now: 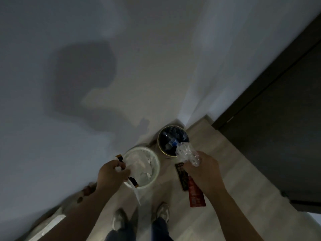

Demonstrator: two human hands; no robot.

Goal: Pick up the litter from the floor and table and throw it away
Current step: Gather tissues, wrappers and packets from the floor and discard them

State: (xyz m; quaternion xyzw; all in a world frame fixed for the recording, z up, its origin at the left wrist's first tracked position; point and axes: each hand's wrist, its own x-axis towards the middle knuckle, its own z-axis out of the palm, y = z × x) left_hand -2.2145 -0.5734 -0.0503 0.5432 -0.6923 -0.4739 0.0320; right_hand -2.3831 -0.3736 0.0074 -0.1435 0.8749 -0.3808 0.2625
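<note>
**While left hand (111, 174) and right hand (203, 173) grip litter, bins stand below**

Left pinches a black wrapper (133, 181) over the white bin (156, 164); right clutches a crushed bottle (186, 152) and red wrapper (197, 197) beside the dark bin (159, 142).

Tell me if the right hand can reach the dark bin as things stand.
Probably yes: the right hand, gripping a crushed bottle, is right by the open rim of the dark bin, and nothing stands between them.

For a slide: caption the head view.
Left hand holds wrappers at white bin; right hand holds crumpled bottle beside dark bin.
</note>
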